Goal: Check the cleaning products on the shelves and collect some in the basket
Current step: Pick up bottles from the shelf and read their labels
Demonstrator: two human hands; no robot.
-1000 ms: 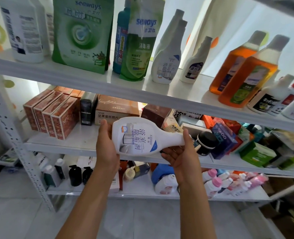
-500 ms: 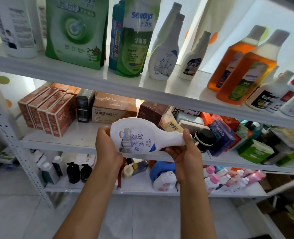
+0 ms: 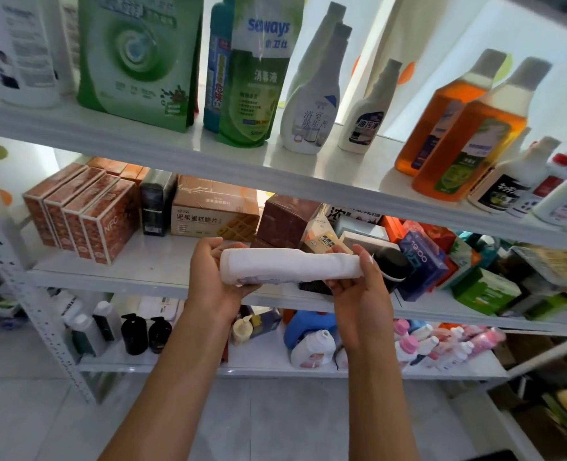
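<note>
fingers [image 3: 213, 247]: left hand [image 3: 212, 287] curled round the base of a white spray bottle [image 3: 288, 269]; right hand [image 3: 358, 287] pinching its neck end, thumb over the top. both hold firm, neither spread.

item: white spray bottle, held level between the two hands, in front of the middle shelf [image 3: 162, 264], touching no shelf.

change: half a second ago the printed front label faced the camera; the bottle is now rolled about its long axis, so that a plain white side shows and only a sliver of label peeks along the lower edge. the hands have stayed at base and neck.

reading: judged as inspection in progress, likely turning to the back panel. the checking step is under way; collection not yet done.

basket: not in view.

nearby stock: matching bottle [image 3: 310, 124] upright on the top shelf [image 3: 208, 151]; orange bottles [image 3: 468, 141] further right.
</note>
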